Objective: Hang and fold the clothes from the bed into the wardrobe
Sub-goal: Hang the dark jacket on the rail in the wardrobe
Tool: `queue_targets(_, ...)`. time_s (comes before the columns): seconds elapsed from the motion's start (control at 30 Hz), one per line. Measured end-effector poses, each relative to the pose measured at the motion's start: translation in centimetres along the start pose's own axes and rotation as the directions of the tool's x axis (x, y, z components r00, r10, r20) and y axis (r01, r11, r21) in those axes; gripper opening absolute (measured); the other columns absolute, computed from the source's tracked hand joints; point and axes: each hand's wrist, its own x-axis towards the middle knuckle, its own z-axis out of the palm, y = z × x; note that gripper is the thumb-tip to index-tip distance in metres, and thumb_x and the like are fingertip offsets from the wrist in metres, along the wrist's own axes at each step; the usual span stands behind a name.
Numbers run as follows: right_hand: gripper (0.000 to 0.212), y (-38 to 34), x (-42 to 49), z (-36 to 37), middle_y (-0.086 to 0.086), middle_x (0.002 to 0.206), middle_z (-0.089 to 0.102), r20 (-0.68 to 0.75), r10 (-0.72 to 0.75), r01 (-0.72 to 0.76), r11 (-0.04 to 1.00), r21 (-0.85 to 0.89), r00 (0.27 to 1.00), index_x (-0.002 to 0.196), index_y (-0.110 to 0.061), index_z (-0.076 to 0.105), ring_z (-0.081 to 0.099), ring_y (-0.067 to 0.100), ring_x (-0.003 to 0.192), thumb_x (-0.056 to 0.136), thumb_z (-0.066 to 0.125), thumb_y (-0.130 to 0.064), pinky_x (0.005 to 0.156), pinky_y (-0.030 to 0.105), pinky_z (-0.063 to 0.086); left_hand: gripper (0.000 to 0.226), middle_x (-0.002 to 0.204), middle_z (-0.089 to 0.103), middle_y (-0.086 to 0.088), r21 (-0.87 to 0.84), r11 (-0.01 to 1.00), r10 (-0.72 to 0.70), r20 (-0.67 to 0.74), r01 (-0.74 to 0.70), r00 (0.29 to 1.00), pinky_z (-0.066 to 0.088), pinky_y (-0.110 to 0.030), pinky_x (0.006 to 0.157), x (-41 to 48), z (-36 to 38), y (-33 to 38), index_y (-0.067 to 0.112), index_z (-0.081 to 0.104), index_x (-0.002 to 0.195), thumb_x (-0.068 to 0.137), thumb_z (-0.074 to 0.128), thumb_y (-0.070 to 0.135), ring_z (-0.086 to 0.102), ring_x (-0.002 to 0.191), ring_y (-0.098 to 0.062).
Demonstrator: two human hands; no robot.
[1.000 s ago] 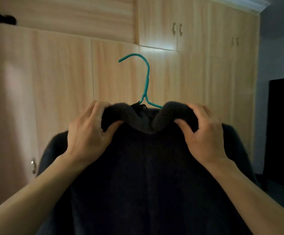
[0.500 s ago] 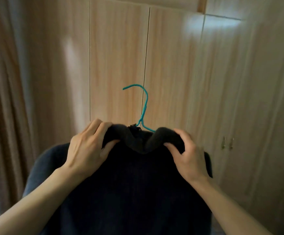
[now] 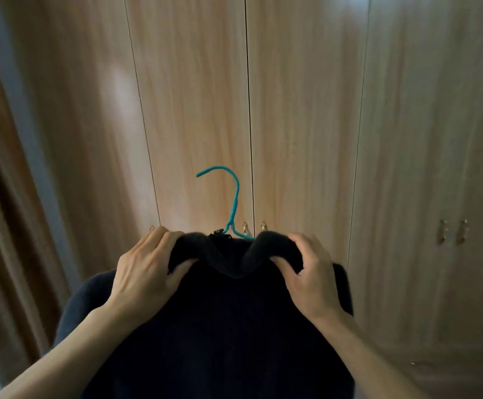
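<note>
Dark knitted high-collared sweater [image 3: 223,326] on a teal wire hanger [image 3: 232,210], its hook standing above the collar. Left hand [image 3: 145,272] and right hand [image 3: 310,279] grip the collar's two sides. Behind the sweater: closed light wooden wardrobe doors [image 3: 300,125]; left of it, a brown curtain [image 3: 1,226].

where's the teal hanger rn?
Head view, centre: the teal hanger sits inside the dark sweater, its hook sticking up from the collar between the left hand and right hand, in front of the closed wardrobe doors.

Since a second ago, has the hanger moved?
Yes: the hanger has dropped against the wardrobe doors, from the upper cupboard seam to just above the door handles.
</note>
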Motion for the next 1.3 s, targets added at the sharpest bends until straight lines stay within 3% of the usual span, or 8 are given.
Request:
queue_targets(0.23,0.037,7.3,4.0,2.2,-0.007,0.103,0.058,0.047,-0.027,0.028,0.999,-0.019,0.998,0.118,-0.024,0.057,0.057,0.014,0.095,0.086,0.068,-0.038,0.085,0.042,0.051,0.032,0.095,0.062,0.002,0.005,0.991,-0.137,0.011,0.137,0.991,0.044,-0.034,0.060,2.9,7.0,0.9,0.015,0.063,0.109,0.082,0.079,0.025,0.064,0.084,-0.027)
queue_targets(0.5,0.037,12.2,6.3,6.1,-0.011,0.105,0.057,0.072,-0.014,0.016,0.999,-0.040,0.997,0.118,-0.027,0.057,0.055,0.010,0.095,0.084,0.067,-0.039,0.086,0.034,0.050,0.048,0.091,0.064,0.003,-0.100,0.979,-0.176,0.032,0.178,0.984,0.052,-0.040,0.058,4.6,14.4,-2.3,0.017,0.064,0.104,0.079,0.051,0.056,0.064,0.072,-0.025)
queue_targets(0.7,0.040,15.4,8.3,10.4,-0.009,0.107,0.058,0.089,0.077,-0.067,0.992,-0.105,0.993,0.119,-0.023,0.059,0.056,0.013,0.100,0.083,0.071,-0.037,0.087,0.040,0.051,0.040,0.084,0.060,0.006,-0.078,0.993,-0.088,-0.002,0.088,0.996,0.026,-0.020,0.050,7.0,20.5,-6.7,0.018,0.065,0.100,0.080,0.057,0.052,0.059,0.065,-0.018)
queue_targets(0.83,0.042,16.6,9.6,13.5,-0.012,0.107,0.059,0.066,0.101,-0.094,0.991,-0.093,0.993,0.119,-0.026,0.059,0.059,0.010,0.101,0.082,0.075,-0.035,0.086,0.038,0.053,0.040,0.085,0.060,0.004,-0.110,0.994,0.002,-0.063,-0.009,0.998,0.036,-0.026,0.049,9.0,24.0,-10.6,0.015,0.065,0.101,0.081,0.054,0.049,0.060,0.067,-0.019)
queue_targets(1.03,0.037,17.8,11.6,16.9,-0.019,0.103,0.055,0.236,0.060,-0.039,0.995,-0.094,0.970,0.108,-0.035,0.058,0.060,0.008,0.096,0.076,0.076,-0.045,0.078,0.017,0.048,0.036,0.089,0.061,0.003,-0.201,0.977,0.048,-0.104,-0.069,0.993,0.042,-0.028,0.051,10.0,28.6,-15.9,0.014,0.065,0.103,0.083,0.057,0.043,0.063,0.071,-0.020)
queue_targets(1.13,0.039,18.8,12.3,18.1,-0.017,0.102,0.054,0.372,0.080,-0.054,0.995,-0.082,0.925,0.104,-0.037,0.056,0.059,0.008,0.095,0.074,0.080,-0.043,0.076,0.017,0.046,0.035,0.090,0.062,0.003,-0.223,0.972,0.061,-0.073,-0.076,0.995,0.037,-0.024,0.053,9.5,30.7,-17.6,0.014,0.064,0.103,0.083,0.057,0.042,0.063,0.070,-0.021)
queue_targets(1.23,0.048,20.2,13.0,19.5,-0.021,0.103,0.054,0.478,0.110,-0.069,0.992,-0.103,0.871,0.107,-0.038,0.055,0.057,0.003,0.098,0.070,0.081,-0.054,0.078,0.009,0.041,0.034,0.090,0.062,0.004,-0.225,0.973,0.046,-0.053,-0.057,0.998,0.035,-0.024,0.052,9.2,32.3,-19.1,0.015,0.064,0.103,0.084,0.057,0.043,0.062,0.070,-0.020)
queue_targets(1.3,0.054,21.2,13.3,20.5,-0.022,0.105,0.056,0.531,0.169,-0.162,0.985,-0.061,0.831,0.113,-0.041,0.055,0.056,0.001,0.102,0.070,0.076,-0.065,0.080,0.006,0.040,0.032,0.090,0.062,0.004,-0.230,0.972,0.042,-0.051,-0.052,0.998,0.033,-0.022,0.054,9.1,33.2,-19.7,0.016,0.063,0.102,0.084,0.057,0.042,0.060,0.072,-0.018)
